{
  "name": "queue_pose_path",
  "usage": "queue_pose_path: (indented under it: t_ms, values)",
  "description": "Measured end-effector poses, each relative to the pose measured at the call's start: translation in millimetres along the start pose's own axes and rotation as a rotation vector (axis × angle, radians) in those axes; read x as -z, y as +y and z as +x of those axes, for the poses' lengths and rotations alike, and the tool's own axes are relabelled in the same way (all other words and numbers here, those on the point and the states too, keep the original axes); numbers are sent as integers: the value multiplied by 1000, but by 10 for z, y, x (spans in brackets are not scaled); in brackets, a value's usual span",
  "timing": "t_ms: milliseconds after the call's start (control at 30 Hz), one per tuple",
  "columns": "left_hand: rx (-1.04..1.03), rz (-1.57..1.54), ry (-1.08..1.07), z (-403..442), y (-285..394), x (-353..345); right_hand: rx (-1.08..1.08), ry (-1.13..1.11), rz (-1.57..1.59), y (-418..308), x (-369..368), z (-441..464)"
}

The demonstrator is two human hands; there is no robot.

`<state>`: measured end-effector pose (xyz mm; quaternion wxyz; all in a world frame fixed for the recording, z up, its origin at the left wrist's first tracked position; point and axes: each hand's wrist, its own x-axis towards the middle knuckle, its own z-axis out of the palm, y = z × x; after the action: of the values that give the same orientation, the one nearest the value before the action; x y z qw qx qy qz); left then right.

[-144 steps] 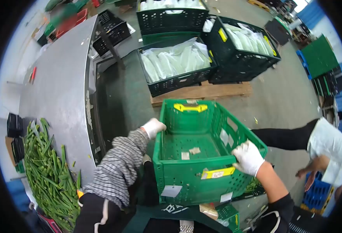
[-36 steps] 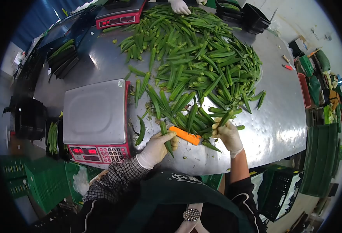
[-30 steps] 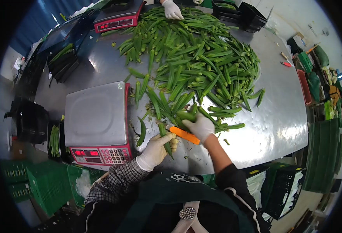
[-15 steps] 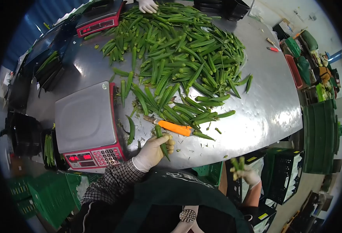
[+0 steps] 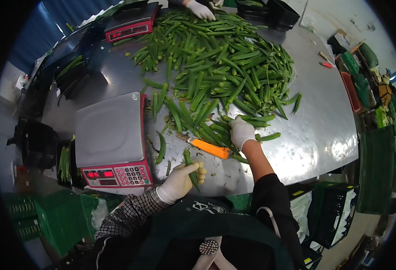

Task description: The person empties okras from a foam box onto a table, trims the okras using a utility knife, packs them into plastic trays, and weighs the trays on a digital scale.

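My left hand (image 5: 182,180), in a white glove, is closed around a green okra pod (image 5: 190,167) close to the table's near edge. My right hand (image 5: 242,132), also gloved, is at the near edge of the okra heap (image 5: 225,67). Its fingers are bunched against an okra pod (image 5: 228,119) there, and its fingertips are partly hidden. Between the two hands lies an orange-handled knife (image 5: 210,148), its blade pointing left. Loose okra pods, one of them a curved pod (image 5: 161,147), lie left of the knife.
A red-rimmed scale (image 5: 110,128) stands at left, a second scale (image 5: 130,29) at the far left. A co-worker's gloved hand (image 5: 201,10) touches the heap's far side. Black trays (image 5: 282,15) are at the back; black crates (image 5: 333,213) stand below the table's near right edge.
My right hand has come from over the crates at lower right to the heap; the okra bunch it held is gone from it. My left hand still holds its pod. The view has shifted slightly.
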<state>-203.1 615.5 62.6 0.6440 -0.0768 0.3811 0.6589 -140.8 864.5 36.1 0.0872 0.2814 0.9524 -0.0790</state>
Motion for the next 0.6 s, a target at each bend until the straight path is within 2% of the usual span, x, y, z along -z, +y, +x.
queue_pose_path:
  t_ms: [33, 133, 233, 300, 367, 433, 500, 567, 600]
  values:
    - [-7, -14, 12, -11, 0, 28, -10, -62, -68, -36, 21, 54]
    - [-10, -51, 27, -2, -54, 67, 66, -3, -15, 29, 55, -36]
    - [-18, -31, 8, 52, -22, 1, -41, 461, 861, 439, -16, -205]
    - [-8, 1, -10, 64, -60, -21, -159, 399, 1353, 661, 448, -708]
    - [28, -11, -2, 99, -80, -54, -282, 251, 1235, 965, 630, -1387]
    - [45, -17, -12, 148, -76, -87, -419, 2, 1373, 1071, 700, -2101]
    - [55, -17, -32, 185, -83, -105, -482, -226, 1360, 1199, 448, -2593]
    - [76, -30, -55, 238, -116, -77, -610, -135, 1054, 1295, -71, -2876]
    - [82, -34, -68, 266, -121, -77, -547, 48, 875, 1265, -200, -2821]
